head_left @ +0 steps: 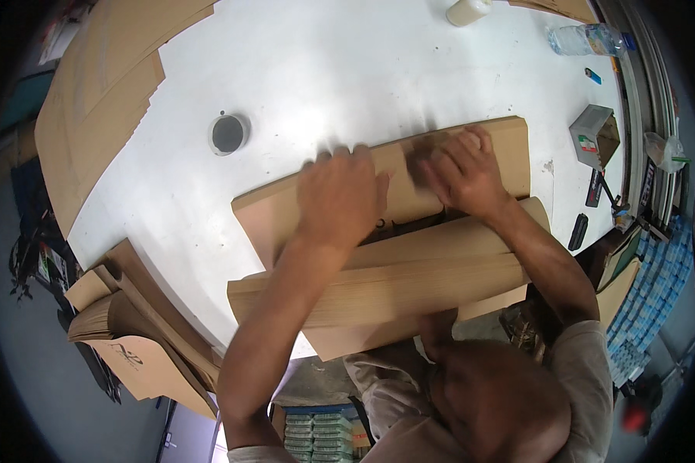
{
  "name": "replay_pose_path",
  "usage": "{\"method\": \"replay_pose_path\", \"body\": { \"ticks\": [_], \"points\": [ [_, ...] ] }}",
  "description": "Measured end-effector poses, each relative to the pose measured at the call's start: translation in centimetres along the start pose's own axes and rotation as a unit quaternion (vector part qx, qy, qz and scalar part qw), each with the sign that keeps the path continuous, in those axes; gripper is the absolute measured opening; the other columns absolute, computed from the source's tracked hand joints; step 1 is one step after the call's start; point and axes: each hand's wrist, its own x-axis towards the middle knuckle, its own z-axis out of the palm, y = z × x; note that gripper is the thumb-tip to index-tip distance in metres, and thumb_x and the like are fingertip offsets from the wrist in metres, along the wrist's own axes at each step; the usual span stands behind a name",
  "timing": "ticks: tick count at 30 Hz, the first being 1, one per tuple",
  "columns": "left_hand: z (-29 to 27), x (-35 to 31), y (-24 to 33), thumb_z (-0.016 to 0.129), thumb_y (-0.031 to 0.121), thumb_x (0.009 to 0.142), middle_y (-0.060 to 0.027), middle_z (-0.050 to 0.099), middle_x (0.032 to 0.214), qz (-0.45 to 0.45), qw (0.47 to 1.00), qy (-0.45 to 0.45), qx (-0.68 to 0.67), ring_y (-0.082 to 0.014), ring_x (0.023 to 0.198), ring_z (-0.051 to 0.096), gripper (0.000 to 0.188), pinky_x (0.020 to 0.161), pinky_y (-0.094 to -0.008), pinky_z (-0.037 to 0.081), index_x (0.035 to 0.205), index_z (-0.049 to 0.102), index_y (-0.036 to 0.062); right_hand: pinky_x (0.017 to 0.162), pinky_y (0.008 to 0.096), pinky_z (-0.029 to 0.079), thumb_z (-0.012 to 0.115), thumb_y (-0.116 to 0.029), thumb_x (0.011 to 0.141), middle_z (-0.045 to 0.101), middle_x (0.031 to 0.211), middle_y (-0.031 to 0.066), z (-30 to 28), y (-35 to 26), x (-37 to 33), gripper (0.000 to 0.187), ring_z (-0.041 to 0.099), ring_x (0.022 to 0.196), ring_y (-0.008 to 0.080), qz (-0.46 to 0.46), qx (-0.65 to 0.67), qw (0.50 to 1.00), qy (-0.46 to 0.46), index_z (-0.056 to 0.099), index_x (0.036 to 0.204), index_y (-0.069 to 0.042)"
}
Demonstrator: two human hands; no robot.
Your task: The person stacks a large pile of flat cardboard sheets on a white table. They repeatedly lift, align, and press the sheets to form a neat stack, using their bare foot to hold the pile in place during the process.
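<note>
A thick stack of brown paper sheets (pixel 386 297) lies on the near side of the white table, its many edges bulging toward me. Beyond it, more brown paper (pixel 511 150) stretches to a straight far edge, with some dark print partly visible in the gap between. My left hand (pixel 340 193) is back-up at that far edge, fingers bent over it and the thumb to the right; its fingertips are hidden. On the right part of the same paper, my right hand (pixel 465 170) has its fingers curled in, slightly blurred. What they pinch, if anything, is not visible.
A round grey-topped container (pixel 228 134) stands left of the paper. Cardboard (pixel 104 100) covers the far left. Folded brown paper (pixel 143 359) sits at the lower left. A grey metal box (pixel 594 135), water bottle (pixel 587 40), blue lighter (pixel 592 76) and white bottle (pixel 468 11) are at the right and back.
</note>
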Motion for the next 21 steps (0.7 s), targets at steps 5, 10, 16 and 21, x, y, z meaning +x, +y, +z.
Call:
{"method": "replay_pose_path", "body": {
  "ticks": [5,10,16,21],
  "points": [
    [0.1,4.9,-1.4,0.071,0.041,0.102,-0.0187,0.074,0.092,-0.028,0.999,0.039,0.0,-0.0364,0.09,0.074,0.041,0.081,-0.049,0.058,0.097,0.072,0.0002,0.099,0.056,0.05,0.085,-0.016,0.086,0.063,0.086,0.0071,-0.6,-1.2,-0.6,0.019,0.064,0.093,0.0282,-0.041,0.047,0.998,-0.018,0.067,0.082,-0.009],
    [2.1,3.9,-0.3,0.075,0.035,0.1,-0.0153,0.074,0.094,-0.064,0.993,0.075,-0.066,-0.0332,0.095,0.072,0.033,0.089,-0.0467,0.054,0.101,0.075,0.0024,0.1,0.056,0.051,0.086,-0.019,0.085,0.062,0.081,0.0058,-0.7,-1.8,-1.7,0.021,0.066,0.093,0.0282,-0.062,0.061,0.995,-0.046,0.068,0.08,-0.009],
    [5.4,-2.9,-4.4,0.077,0.024,0.097,-0.0113,0.072,0.101,-0.043,0.956,0.276,-0.088,-0.0327,0.094,0.069,0.02,0.089,-0.0476,0.052,0.105,0.074,0.0057,0.105,0.0548,0.046,0.084,-0.01,0.081,0.069,0.101,0.0099,-1.7,0.4,-3.3,0.028,0.067,0.096,0.0284,0.075,0.017,0.997,-0.023,0.07,0.104,-0.005],
    [6.4,-5.3,-4.8,0.076,0.017,0.098,-0.0123,0.073,0.12,-0.056,0.946,0.318,-0.035,-0.0328,0.111,0.067,0.023,0.102,-0.0489,0.051,0.118,0.076,0.005,0.114,0.052,0.041,0.074,-0.007,0.092,0.068,0.134,0.0131,-2.0,2.3,-4.3,0.043,0.064,0.124,0.0325,0.189,-0.024,0.981,-0.047,0.066,0.135,-0.002]
  ]
}}
